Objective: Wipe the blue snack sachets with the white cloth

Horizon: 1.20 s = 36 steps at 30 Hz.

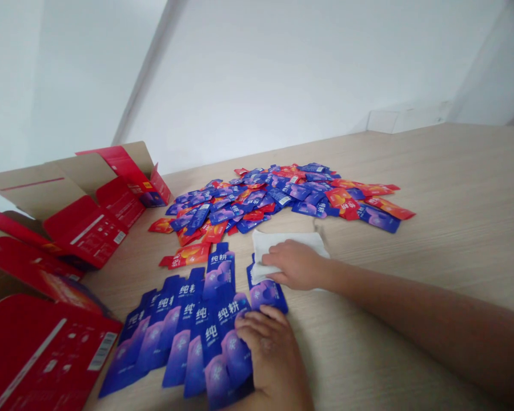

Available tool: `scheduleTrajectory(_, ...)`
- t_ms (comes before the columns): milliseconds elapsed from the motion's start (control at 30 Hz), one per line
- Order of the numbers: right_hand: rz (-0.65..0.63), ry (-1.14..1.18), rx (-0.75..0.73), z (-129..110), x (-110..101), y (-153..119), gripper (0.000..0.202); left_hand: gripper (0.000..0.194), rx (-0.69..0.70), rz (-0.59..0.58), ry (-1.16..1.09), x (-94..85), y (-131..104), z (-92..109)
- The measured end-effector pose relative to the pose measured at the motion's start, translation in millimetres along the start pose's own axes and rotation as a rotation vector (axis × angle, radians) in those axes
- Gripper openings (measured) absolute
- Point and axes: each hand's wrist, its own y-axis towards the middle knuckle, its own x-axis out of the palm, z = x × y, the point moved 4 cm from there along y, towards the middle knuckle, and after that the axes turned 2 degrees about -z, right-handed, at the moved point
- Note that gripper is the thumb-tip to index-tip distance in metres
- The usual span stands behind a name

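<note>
Near the bottom centre, my left hand (272,357) has its fingers bent and pressed together against the lower end of a single blue-purple sachet (266,294); its thumb is hidden. My right hand (297,262) is closed on a folded white cloth (289,240), which lies over the top part of that same sachet. To the left of my left hand, several blue-purple spouted sachets (188,325) with white lettering overlap in rows on the table, face up. An orange-red sachet (191,254) lies just beyond these rows.
A loose heap of blue and orange-red sachets (244,200) spreads across the middle of the wooden table (432,257). Open red cartons (34,348) stand along the left side. A white wall (282,74) rises behind the table, with a white box-like object (406,119) at the far right.
</note>
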Motion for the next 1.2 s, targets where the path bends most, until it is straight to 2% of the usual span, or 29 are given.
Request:
scheduleTrajectory(133,-0.007,0.027,-0.185,-21,2,-4,0.026,0.027,-0.004,-0.036,-0.006,2.1,1,1)
scheduleTrajectory(200,-0.005,0.035,-0.224,-27,3,-4,0.027,0.027,-0.004,-0.048,-0.009,4.2,1,2)
scheduleTrajectory(333,0.0,0.028,-0.097,-16,4,0,0.026,0.026,0.014,0.012,0.006,4.1,1,3)
scheduleTrajectory(467,0.01,0.0,0.039,-1,0,1,0.025,0.026,-0.009,-0.028,0.001,3.3,1,2)
scheduleTrajectory(533,0.006,0.004,0.019,-5,-1,-1,0.026,0.027,-0.008,-0.037,-0.008,2.2,1,2)
scheduleTrajectory(700,-0.013,0.039,-0.15,-25,2,-4,0.026,0.028,-0.002,-0.05,-0.012,1.2,2,2)
scheduleTrajectory(933,0.037,-0.006,0.035,2,0,0,0.026,0.028,-0.008,-0.044,0.002,0.0,1,1)
scheduleTrajectory(1000,0.044,0.0,-0.021,0,-1,-2,0.025,0.028,-0.005,-0.033,-0.003,0.8,1,0)
scheduleTrajectory(1133,0.022,0.04,-0.265,-22,2,-6,0.024,0.026,0.032,-0.017,-0.04,3.3,1,0)
scheduleTrajectory(1200,0.018,0.048,-0.295,-26,3,-5,0.024,0.026,0.035,-0.019,-0.043,4.4,1,0)
